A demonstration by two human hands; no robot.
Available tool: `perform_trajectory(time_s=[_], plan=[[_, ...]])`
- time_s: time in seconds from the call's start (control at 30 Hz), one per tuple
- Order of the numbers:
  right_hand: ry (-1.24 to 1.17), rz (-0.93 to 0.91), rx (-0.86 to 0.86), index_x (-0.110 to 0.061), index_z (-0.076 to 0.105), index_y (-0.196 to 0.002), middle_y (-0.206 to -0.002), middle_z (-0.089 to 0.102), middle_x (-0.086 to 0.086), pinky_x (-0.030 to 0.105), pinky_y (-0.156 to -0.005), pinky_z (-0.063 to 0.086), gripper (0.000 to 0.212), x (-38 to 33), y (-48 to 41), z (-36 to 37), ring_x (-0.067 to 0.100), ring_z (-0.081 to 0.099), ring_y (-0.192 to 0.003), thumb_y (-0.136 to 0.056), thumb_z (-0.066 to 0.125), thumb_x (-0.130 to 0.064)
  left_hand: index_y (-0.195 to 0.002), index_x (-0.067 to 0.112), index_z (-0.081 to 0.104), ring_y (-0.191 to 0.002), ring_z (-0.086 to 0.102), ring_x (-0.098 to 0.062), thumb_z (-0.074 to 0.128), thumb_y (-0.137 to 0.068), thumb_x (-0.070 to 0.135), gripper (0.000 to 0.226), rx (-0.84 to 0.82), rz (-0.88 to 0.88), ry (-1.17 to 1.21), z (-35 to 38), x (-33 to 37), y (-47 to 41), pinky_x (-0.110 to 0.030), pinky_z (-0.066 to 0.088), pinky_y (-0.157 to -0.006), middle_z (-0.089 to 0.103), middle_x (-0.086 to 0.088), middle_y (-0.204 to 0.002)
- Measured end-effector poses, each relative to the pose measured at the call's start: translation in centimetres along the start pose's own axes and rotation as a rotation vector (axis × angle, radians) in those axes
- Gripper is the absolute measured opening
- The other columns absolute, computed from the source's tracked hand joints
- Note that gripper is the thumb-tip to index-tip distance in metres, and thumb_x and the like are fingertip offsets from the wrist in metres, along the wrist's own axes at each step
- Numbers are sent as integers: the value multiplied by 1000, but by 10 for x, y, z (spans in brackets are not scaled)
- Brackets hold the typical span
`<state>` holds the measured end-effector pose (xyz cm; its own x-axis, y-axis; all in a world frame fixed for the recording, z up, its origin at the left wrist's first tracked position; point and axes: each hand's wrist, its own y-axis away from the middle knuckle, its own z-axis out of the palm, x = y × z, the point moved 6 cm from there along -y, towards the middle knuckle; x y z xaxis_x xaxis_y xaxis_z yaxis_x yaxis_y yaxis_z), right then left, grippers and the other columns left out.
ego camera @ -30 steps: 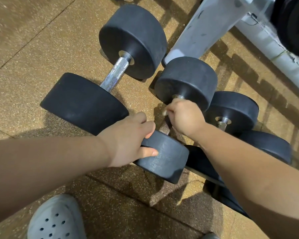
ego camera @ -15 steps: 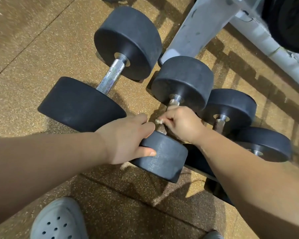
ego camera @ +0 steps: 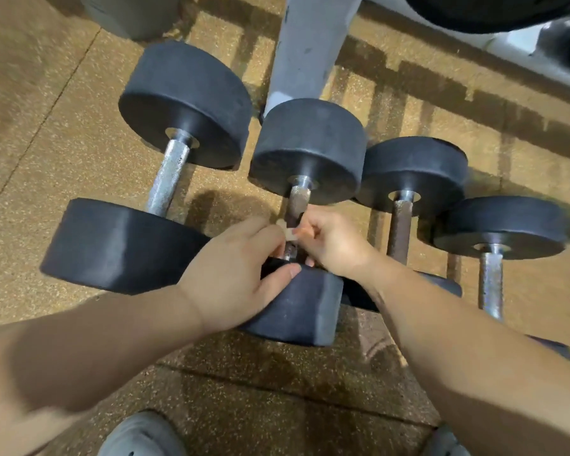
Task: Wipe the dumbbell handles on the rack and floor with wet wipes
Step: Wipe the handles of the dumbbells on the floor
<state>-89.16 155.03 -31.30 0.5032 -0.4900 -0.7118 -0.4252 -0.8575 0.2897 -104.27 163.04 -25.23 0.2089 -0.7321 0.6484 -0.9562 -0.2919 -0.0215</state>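
The person is crouching over four black dumbbells lying side by side on the speckled tan floor [ego camera: 63, 126], just in front of the grey rack leg [ego camera: 306, 44]. Both hands are meeting at the second dumbbell [ego camera: 306, 149] from the left. The left hand [ego camera: 234, 274] is clasping this dumbbell's near head, with its thumb lying across the rubber edge and its fingers curling over the top towards the handle [ego camera: 298, 202]. The right hand [ego camera: 333, 241] is curling round the lower part of that rusty handle and pinching a small pale scrap of wet wipe [ego camera: 288, 233] against it. The scrap is showing in the gap between the two hands, and whether the left fingertips are also touching it cannot be told. To the left, the largest dumbbell [ego camera: 168, 179] is lying with its bright knurled bar uncovered. To the right, the third dumbbell [ego camera: 399, 232] and the fourth dumbbell [ego camera: 490, 281] are resting untouched, partly hidden by the right forearm. A grey clog [ego camera: 142, 436] is showing at the bottom edge.
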Motion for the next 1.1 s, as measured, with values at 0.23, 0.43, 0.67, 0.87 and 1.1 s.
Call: perform_trajectory(time_s=[0.23, 0.43, 0.67, 0.87, 1.1], plan=[[-196, 294, 291, -24, 53, -81, -78, 65, 3, 22, -50, 50, 15, 14, -24, -12, 18, 67, -59, -96, 56, -25, -79, 17, 48, -75, 45, -20, 56, -92, 45, 31, 105, 47, -95, 17, 7, -6, -32, 40, -69, 45, 2, -84], [-409, 434, 166, -22, 61, -77, -74, 61, -4, 26, -56, 38, 21, 15, -3, -1, 16, 58, -72, -97, 59, -26, -77, 11, 52, -72, 49, -23, 61, -93, 37, 32, 134, 88, -89, 17, 8, -5, -39, 45, -62, 49, -3, -85], [-747, 603, 185, -13, 58, -81, -61, 57, 2, 18, -39, 39, 15, 16, -4, 11, 12, 51, -46, -96, 60, -9, -76, 9, 53, -70, 45, -21, 61, -91, 37, 33, 110, 74, -83, 15, 8, -5, -33, 38, -60, 47, -2, -82], [-584, 670, 263, -18, 57, -79, -93, 71, 17, 43, -71, 60, 17, 37, -18, 5, 30, 68, -79, -95, 57, -12, -75, 8, 52, -69, 47, -26, 61, -92, 37, 34, 118, 65, -73, 15, 7, -4, -38, 43, -58, 46, -4, -81], [-413, 541, -254, -17, 55, -69, -60, 53, 3, 21, -46, 32, 26, 10, 6, 14, 15, 43, -49, -95, 53, -13, -75, 9, 51, -72, 47, -27, 62, -93, 34, 32, 134, 74, -66, 16, 6, -3, -41, 44, -61, 48, -7, -81]])
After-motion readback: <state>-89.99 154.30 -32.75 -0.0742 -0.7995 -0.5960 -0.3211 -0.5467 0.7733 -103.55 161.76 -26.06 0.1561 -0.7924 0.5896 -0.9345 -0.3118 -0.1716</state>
